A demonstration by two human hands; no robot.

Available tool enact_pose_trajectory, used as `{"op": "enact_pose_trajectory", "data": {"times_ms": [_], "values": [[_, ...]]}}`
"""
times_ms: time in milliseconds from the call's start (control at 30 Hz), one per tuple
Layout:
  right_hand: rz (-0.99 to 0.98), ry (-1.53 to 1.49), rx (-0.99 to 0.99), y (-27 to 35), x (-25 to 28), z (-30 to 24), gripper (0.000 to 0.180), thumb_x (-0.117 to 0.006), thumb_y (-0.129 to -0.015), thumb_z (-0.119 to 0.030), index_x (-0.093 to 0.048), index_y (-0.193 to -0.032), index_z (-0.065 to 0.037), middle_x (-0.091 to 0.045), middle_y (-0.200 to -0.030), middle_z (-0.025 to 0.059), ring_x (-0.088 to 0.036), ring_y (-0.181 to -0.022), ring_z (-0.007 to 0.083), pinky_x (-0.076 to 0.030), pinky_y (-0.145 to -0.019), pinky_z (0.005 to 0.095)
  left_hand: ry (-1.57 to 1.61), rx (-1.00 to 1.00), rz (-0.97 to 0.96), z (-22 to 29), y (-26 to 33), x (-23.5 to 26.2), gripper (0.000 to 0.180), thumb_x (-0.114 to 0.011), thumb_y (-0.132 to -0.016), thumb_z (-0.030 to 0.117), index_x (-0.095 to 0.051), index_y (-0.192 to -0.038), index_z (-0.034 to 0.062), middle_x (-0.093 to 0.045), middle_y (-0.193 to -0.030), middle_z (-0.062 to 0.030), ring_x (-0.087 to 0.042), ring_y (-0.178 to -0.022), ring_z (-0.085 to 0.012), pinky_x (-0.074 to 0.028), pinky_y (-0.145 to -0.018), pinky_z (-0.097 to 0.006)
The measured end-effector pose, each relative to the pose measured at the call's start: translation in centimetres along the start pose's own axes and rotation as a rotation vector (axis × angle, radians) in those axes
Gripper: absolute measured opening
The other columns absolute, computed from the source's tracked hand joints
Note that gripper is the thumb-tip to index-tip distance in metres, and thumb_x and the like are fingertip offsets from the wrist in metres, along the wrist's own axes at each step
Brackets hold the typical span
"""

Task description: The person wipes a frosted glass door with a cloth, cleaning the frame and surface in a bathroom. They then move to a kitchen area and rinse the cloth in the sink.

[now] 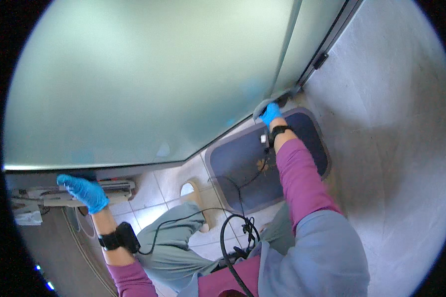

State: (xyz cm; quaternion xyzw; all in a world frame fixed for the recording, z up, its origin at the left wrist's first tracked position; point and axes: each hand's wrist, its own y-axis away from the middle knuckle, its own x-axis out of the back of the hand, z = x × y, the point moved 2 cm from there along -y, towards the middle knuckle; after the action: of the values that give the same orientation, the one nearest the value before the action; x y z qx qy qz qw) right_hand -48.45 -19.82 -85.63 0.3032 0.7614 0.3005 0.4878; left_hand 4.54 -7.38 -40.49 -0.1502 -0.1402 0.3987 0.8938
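A large frosted glass door panel (148, 84) fills the upper part of the view. My right hand (271, 114), in a blue glove, reaches low to the panel near its hinged side. It is closed on a pale grey cloth (260, 107), pressed against the glass; the cloth's far part is hidden. At the panel's left end my left hand (85, 192), also gloved in blue, lies along the dark lower edge (104, 173). Its fingers are stretched out and hold nothing that I can see. Faint blue reflections show in the glass.
Under my right arm lies a dark grey mat (243, 166) with a lighter border, on white floor tiles (148, 190). A grey wall (381, 123) rises on the right. Black cables (183, 218) hang from my wrists. A shelf with flat items (84, 195) is beside my left hand.
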Motion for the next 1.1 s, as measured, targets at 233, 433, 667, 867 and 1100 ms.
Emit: {"op": "enact_pose_trajectory", "data": {"times_ms": [233, 433, 667, 867, 1100], "values": [[-0.035, 0.606, 0.031, -3.8, 1.2, -9.2, 0.043, -0.034, -0.093, -0.032, -0.066, -0.096, -0.005, -0.066, -0.104, 0.0195, -0.061, -0.091, 0.0348, -0.049, -0.079, 0.0468, 0.146, -0.004, 0.04, 2.2, 1.1, -2.2, 0.09, -0.036, -0.086, 0.076, -0.031, -0.146, 0.0085, -0.038, -0.146, -0.0122, -0.042, -0.127, -0.0317, -0.035, -0.107, -0.047], [0.108, 0.407, 0.703, -7.1, 4.0, -12.2, 0.036, -0.04, -0.092, -0.023, -0.065, -0.077, -0.002, -0.066, -0.079, 0.0193, -0.06, -0.067, 0.0368, -0.049, -0.064, 0.0461, 0.108, -0.012, 0.06, 2.9, 1.3, -3.5, 0.088, -0.031, -0.087, 0.076, -0.031, -0.147, 0.0112, -0.036, -0.147, -0.0132, -0.04, -0.129, -0.0326, -0.033, -0.109, -0.048], [-0.095, 0.355, 0.351, -12.2, 5.9, -15.9, 0.031, -0.039, -0.094, -0.027, -0.06, -0.078, -0.013, -0.062, -0.065, 0.0105, -0.057, -0.056, 0.0284, -0.049, -0.051, 0.0423, 0.157, 0.006, 0.167, 3.8, 2.0, -4.4, 0.088, -0.032, -0.087, 0.075, -0.031, -0.147, 0.0108, -0.035, -0.148, -0.0148, -0.04, -0.131, -0.0338, -0.031, -0.111, -0.049], [0.029, 0.535, 0.446, -10.2, 2.6, -20.2, 0.029, -0.042, -0.088, -0.019, -0.064, -0.073, -0.007, -0.068, -0.079, 0.0146, -0.062, -0.063, 0.0291, -0.051, -0.06, 0.0444, 0.146, 0.03, 0.136, 3.5, 1.9, -4.1, 0.089, -0.035, -0.086, 0.076, -0.031, -0.147, 0.0103, -0.035, -0.148, -0.0142, -0.039, -0.131, -0.0341, -0.032, -0.11, -0.05], [0.044, 0.606, 0.939, 6.5, -7.7, -25.4, 0.021, -0.044, -0.092, -0.016, -0.063, -0.09, -0.008, -0.065, -0.088, 0.0087, -0.058, -0.073, 0.0226, -0.049, -0.07, 0.0389, 0.2, 0.062, 0.053, 0.9, -0.2, -2.6, 0.087, -0.032, -0.09, 0.072, -0.027, -0.148, 0.0071, -0.032, -0.15, -0.0143, -0.037, -0.133, -0.0317, -0.03, -0.111, -0.047]]}}
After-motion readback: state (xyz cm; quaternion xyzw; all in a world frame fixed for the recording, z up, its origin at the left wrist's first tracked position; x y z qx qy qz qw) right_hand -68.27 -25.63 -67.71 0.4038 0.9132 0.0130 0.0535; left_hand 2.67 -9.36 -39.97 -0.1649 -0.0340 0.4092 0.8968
